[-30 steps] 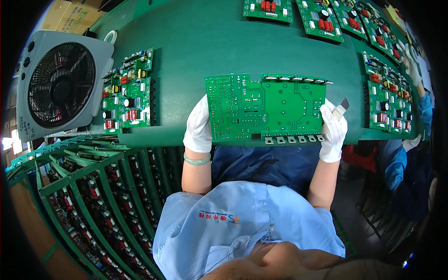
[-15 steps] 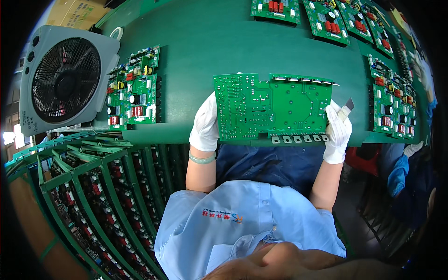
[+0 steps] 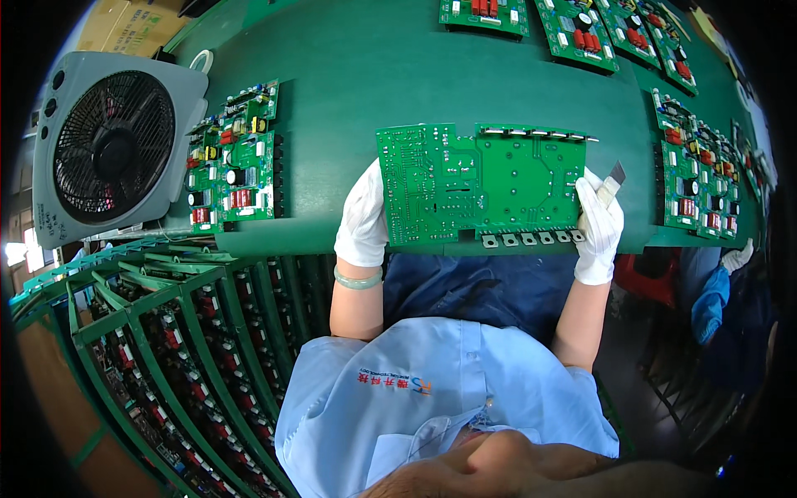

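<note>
Between my two white-gloved hands is a green circuit board (image 3: 531, 178), its solder side facing up and a row of metal tabs along its near edge. My left hand (image 3: 363, 212) grips the left edge; the fingers are mostly hidden beneath the board. The right edge is held by my right hand (image 3: 599, 224), thumb on top. Tucked in that same hand is a flat tool with a pale wrapped handle (image 3: 608, 192) and a grey blade (image 3: 617, 173), sticking out past the board.
A grey box fan (image 3: 116, 149) stands at the left of the green table (image 3: 332, 91). Populated circuit boards (image 3: 237, 166) lie beside it; several more (image 3: 693, 178) lie at the right and far right. A green rack (image 3: 178, 290) full of boards stands at the lower left.
The circuit board and both hands have shifted very slightly up in the picture, while the whole view has moved a little. The grip looks the same.
</note>
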`<action>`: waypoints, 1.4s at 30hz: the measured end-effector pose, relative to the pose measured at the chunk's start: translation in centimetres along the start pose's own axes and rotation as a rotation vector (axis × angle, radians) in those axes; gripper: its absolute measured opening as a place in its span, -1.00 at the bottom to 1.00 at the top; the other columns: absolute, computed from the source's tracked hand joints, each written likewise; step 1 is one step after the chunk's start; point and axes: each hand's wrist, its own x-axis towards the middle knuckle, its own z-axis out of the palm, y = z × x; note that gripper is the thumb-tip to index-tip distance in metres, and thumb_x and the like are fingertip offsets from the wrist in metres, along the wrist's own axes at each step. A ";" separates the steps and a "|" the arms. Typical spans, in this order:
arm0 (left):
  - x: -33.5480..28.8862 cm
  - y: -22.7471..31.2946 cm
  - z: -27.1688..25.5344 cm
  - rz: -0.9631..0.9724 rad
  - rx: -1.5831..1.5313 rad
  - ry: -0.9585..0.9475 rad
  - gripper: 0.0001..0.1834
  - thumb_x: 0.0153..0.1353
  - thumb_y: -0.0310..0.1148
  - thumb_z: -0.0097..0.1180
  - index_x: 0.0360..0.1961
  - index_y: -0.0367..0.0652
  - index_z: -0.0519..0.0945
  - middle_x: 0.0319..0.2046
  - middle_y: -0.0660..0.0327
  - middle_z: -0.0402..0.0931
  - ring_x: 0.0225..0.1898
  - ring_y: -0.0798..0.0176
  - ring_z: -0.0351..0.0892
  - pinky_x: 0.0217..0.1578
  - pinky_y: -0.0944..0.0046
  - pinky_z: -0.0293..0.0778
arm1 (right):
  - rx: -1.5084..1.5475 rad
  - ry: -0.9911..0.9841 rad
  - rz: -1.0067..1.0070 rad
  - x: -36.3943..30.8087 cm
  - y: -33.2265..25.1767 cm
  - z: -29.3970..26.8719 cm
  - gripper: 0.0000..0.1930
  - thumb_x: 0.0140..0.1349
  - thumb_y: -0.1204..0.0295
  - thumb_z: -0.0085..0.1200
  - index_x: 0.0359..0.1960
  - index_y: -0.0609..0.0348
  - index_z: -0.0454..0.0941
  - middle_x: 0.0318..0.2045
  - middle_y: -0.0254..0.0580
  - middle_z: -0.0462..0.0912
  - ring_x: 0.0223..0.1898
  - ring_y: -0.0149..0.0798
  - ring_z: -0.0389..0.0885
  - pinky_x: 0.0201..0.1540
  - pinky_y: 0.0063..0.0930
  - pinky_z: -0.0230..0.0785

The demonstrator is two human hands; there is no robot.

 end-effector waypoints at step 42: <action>0.3 1.0 1.3 0.036 -0.023 -0.150 -0.17 0.32 0.06 0.04 0.34 -0.42 0.16 0.29 0.08 0.28 0.18 0.25 0.39 0.16 0.26 0.34 | 0.186 0.055 0.204 -0.1 0.0 0.2 -0.66 0.36 0.49 -0.04 0.06 0.54 0.48 -0.02 -0.05 0.59 -0.05 -0.35 0.58 0.05 -0.53 0.39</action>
